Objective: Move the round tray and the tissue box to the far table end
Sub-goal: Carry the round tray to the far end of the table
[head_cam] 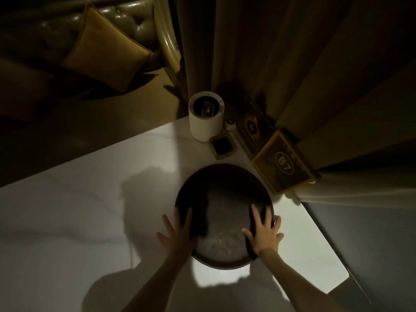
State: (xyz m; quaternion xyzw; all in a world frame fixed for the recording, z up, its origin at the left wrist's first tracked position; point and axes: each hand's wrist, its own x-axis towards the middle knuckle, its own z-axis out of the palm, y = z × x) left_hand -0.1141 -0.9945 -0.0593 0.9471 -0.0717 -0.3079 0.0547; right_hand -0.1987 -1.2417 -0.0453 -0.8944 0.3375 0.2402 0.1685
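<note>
A: Where is the round tray (225,188)?

B: On the white table (90,210), toward its far end, at six o'clock from the white cylinder (206,119).

A: And the hands?

B: The left hand (177,235) and right hand (263,233) lie flat with fingers spread, pressed on the tray's nine and three o'clock rims.

Both my forearms reach forward, bare. My left hand (177,233) lies flat with fingers spread; my right hand (263,233) is the same, palm down, nothing clasped.
</note>
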